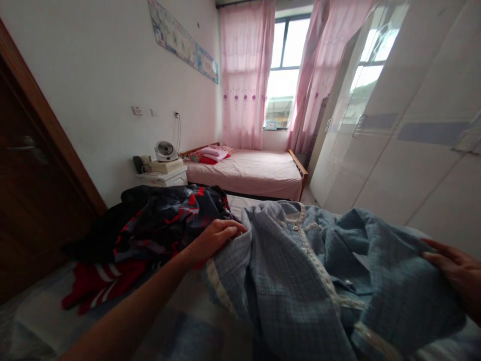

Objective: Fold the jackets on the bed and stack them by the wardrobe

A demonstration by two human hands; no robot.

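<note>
A light blue jacket with white braided trim and buttons down its front is spread out before me, sleeves at either side. My left hand grips the sleeve on the left, fingers closed over the cloth. At the right edge, my right hand pinches the other sleeve near its outer fold; part of this hand is cut off by the frame. Beside my left forearm lies a pile of dark clothes with red and grey patterning. A red garment with white stripes sticks out under it.
The clothes lie on a bed with a pale patterned sheet. Beyond stands a second bed with a pink sheet and folded bedding. A small fan sits on a white nightstand. White wardrobes line the right; a brown door is left.
</note>
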